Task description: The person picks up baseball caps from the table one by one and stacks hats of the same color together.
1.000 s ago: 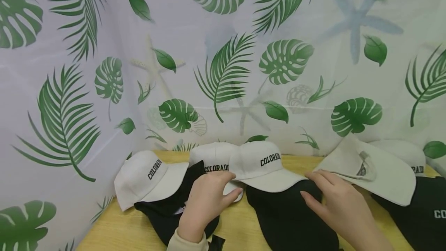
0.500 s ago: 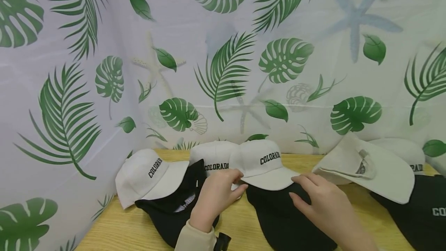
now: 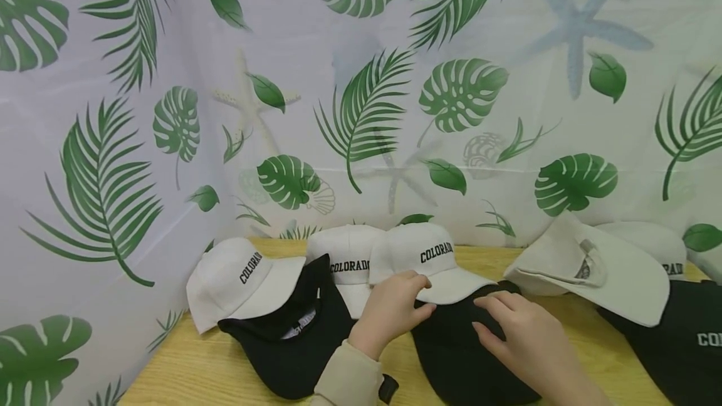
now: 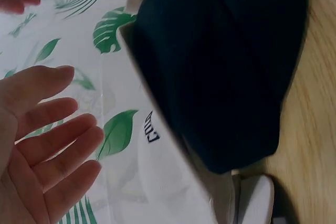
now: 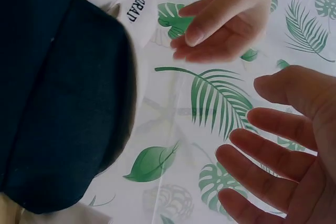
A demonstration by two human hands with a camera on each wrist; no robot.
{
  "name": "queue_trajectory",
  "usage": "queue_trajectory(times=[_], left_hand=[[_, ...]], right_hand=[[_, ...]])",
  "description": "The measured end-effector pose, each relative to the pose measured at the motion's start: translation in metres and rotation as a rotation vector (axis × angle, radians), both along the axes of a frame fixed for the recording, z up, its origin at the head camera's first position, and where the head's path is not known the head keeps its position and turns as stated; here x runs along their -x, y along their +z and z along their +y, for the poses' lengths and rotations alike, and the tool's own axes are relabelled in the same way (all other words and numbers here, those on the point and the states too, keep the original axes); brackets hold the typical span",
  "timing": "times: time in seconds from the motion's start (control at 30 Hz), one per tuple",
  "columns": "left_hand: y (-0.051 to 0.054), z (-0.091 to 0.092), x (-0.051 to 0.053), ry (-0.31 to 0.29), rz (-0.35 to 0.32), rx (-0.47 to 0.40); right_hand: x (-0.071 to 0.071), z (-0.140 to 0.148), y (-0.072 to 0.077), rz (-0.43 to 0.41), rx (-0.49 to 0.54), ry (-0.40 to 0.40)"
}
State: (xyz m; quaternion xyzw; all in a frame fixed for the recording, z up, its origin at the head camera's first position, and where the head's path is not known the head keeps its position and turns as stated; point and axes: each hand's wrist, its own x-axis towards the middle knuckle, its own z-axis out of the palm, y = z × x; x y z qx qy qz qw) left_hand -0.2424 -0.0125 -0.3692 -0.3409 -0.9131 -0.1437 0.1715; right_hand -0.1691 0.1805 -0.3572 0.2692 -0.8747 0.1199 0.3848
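Observation:
A white baseball cap (image 3: 420,249) lettered COLORADO sits at the middle back, its brim lying over a black cap (image 3: 451,343). My left hand (image 3: 392,312) is over the left side of that brim in the head view. In the left wrist view the same left hand (image 4: 52,140) has spread, relaxed fingers and holds nothing. My right hand (image 3: 524,337) hovers over the right part of the black cap. Loosely bent and apart, the fingers of the right hand (image 5: 283,150) hold nothing in the right wrist view. Whether either hand touches a cap I cannot tell.
On the left lies a white cap (image 3: 237,281) beside an upturned black cap (image 3: 287,356). Another white cap (image 3: 344,249) is behind. At right, a tipped white cap (image 3: 598,268) overlaps a black one (image 3: 677,331). Leaf-printed cloth (image 3: 361,111) rises behind the wooden table (image 3: 180,362).
My left hand has moved right, from beside the middle white cap to the front of its brim. The right hand has shifted slightly left, then stayed near the black cap.

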Motion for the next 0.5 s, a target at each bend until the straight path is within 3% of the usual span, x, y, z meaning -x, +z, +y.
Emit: queue_trajectory(times=[0.2,0.5], left_hand=[[-0.002,0.023,0.005,0.010,-0.009,0.095],[-0.007,0.040,0.008,0.014,-0.015,0.167]], right_hand=[[-0.002,0.010,-0.005,-0.018,-0.018,-0.009],[-0.007,0.027,-0.018,-0.090,-0.091,-0.048]])
